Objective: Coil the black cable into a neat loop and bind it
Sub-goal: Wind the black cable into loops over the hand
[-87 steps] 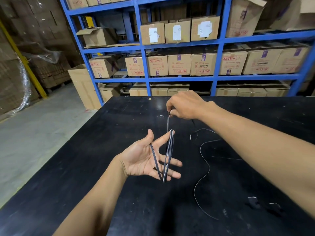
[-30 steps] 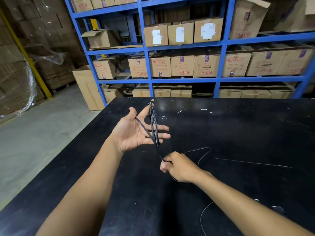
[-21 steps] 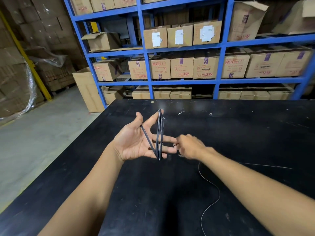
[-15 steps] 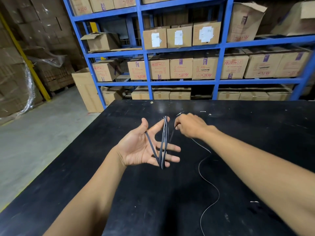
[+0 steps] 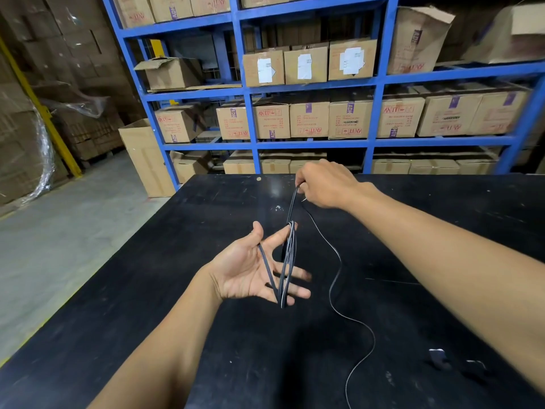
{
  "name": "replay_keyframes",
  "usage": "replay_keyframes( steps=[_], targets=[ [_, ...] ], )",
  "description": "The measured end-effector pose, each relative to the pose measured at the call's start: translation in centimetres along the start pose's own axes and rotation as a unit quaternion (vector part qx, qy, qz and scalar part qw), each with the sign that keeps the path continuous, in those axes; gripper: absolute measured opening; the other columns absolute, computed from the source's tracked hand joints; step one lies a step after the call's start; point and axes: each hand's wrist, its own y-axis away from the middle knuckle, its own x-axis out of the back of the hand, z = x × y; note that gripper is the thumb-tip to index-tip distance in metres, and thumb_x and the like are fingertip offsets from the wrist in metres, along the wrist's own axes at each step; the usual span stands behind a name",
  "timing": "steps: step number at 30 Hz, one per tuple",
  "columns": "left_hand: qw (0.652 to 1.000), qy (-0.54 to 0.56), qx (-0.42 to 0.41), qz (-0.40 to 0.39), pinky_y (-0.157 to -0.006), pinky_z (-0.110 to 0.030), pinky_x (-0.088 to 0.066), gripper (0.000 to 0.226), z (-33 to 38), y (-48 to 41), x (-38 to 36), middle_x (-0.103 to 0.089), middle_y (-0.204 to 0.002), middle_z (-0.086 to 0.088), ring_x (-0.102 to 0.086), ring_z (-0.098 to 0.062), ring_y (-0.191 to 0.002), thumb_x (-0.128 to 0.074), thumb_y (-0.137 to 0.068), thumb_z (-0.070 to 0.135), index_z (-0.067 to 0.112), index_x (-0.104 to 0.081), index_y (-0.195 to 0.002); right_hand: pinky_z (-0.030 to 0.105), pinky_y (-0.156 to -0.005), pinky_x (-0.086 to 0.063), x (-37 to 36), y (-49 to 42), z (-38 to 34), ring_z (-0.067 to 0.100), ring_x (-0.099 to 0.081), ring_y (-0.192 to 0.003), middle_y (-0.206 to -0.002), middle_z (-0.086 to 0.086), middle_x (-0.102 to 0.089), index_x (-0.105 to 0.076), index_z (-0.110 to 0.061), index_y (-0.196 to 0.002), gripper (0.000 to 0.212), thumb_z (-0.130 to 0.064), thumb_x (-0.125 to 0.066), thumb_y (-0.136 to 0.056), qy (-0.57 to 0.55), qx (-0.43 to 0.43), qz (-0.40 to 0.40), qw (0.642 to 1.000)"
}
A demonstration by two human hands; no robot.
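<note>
left hand (image 5: 253, 270) spread open, palm up, black cable (image 5: 287, 261) looped thumb to little finger | right hand (image 5: 327, 184) pinches the strand, now raised beyond the coil after dipping low | another wrap going on | slack tail trails over table (image 5: 147, 320), binding not begun

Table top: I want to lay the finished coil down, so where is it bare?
The black table is bare left of the left hand, out to its left edge. The far right, beyond the right hand, is bare too. Near right is crowded: the black cable trails there beside small bits.
</note>
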Motion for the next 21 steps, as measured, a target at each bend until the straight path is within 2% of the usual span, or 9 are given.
replay_keyframes(
  steps=[9, 14, 18, 21],
  targets=[
    [0.999, 0.033, -0.013, 0.027, -0.102, -0.067, -0.036, 0.067, -0.3, 0.4, 1.9, -0.027, -0.149, -0.041, -0.026, -0.065, -0.133, -0.024, -0.088, 0.073, 0.047, -0.025, -0.149, 0.037, -0.076, -0.046, 1.2, 1.5, -1.2, 0.031, -0.063, -0.097, -0.105, 0.008, -0.071, -0.071, -0.014, -0.102, 0.015, -0.022, -0.062, -0.094, -0.015, 0.008, -0.011, 1.0],
    [0.997, 0.049, -0.03, 0.057, -0.1, -0.068, -0.037, 0.065, -0.1, 0.8, 3.0, -0.033, -0.146, -0.042, -0.03, -0.066, -0.131, -0.024, -0.087, 0.073, 0.045, -0.031, -0.146, 0.039, -0.077, -0.047, 1.7, 3.4, -2.6, 0.03, -0.062, -0.091, -0.101, 0.006, -0.069, -0.07, -0.017, -0.1, 0.014, -0.027, -0.061, -0.095, -0.026, 0.015, -0.024, 0.999],
    [0.994, 0.06, -0.059, 0.072, -0.097, -0.069, -0.04, 0.065, 0.7, 0.9, 3.4, -0.039, -0.142, -0.042, -0.035, -0.066, -0.128, -0.022, -0.087, 0.073, 0.044, -0.033, -0.145, 0.037, -0.074, -0.042, 1.2, 5.3, -4.0, 0.029, -0.06, -0.09, -0.098, 0.005, -0.066, -0.07, -0.018, -0.104, 0.016, -0.028, -0.06, -0.096, -0.056, 0.0, -0.041, 0.998],
    [0.99, 0.072, -0.082, 0.086, -0.096, -0.072, -0.041, 0.066, 1.7, 0.9, 3.3, -0.035, -0.146, -0.04, -0.032, -0.065, -0.131, -0.021, -0.089, 0.072, 0.044, -0.033, -0.147, 0.039, -0.075, -0.048, 0.1, 6.4, -4.8, 0.031, -0.062, -0.085, -0.09, 0.006, -0.067, -0.065, -0.016, -0.087, 0.017, -0.029, -0.059, -0.096, -0.099, -0.023, -0.057, 0.993]
  ],
)
